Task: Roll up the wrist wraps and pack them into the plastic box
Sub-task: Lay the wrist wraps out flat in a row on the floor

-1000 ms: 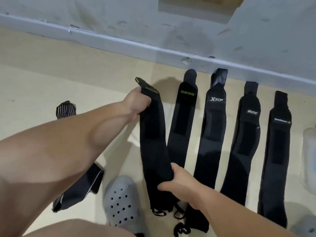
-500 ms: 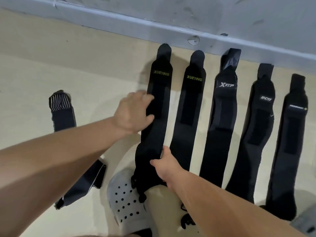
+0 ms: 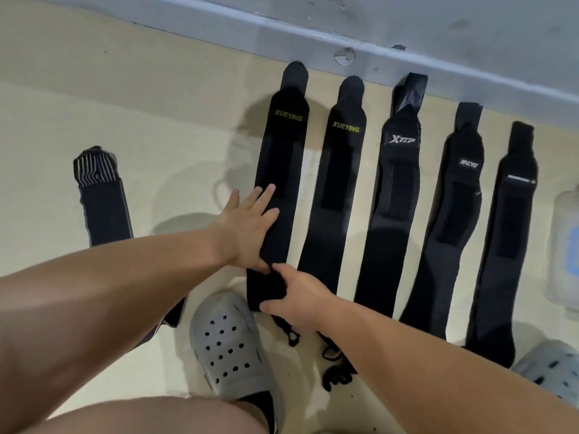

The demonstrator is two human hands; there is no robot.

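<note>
Several black wrist wraps lie flat side by side on the pale floor, their far ends near the grey wall. On the leftmost XUEYING wrap (image 3: 282, 158) my left hand (image 3: 247, 227) presses flat with straight fingers at its middle. My right hand (image 3: 297, 292) touches that wrap's near end, fingers mostly straight. To the right lie a second XUEYING wrap (image 3: 338, 183), an XTEP wrap (image 3: 391, 208), another branded wrap (image 3: 451, 214) and a fifth wrap (image 3: 504, 245). The plastic box (image 3: 564, 245) shows partly at the right edge.
A striped dark wrap (image 3: 100, 198) lies apart at the left, partly hidden by my left forearm. My grey clog (image 3: 228, 346) stands just below the hands; another clog (image 3: 551, 368) shows at the lower right. The grey wall base (image 3: 344, 36) runs behind the wraps.
The leftmost wrap, lifted a second ago, now lies flat. My left hand let go of its far end and slid down to its middle; my right hand stays at the near end.
</note>
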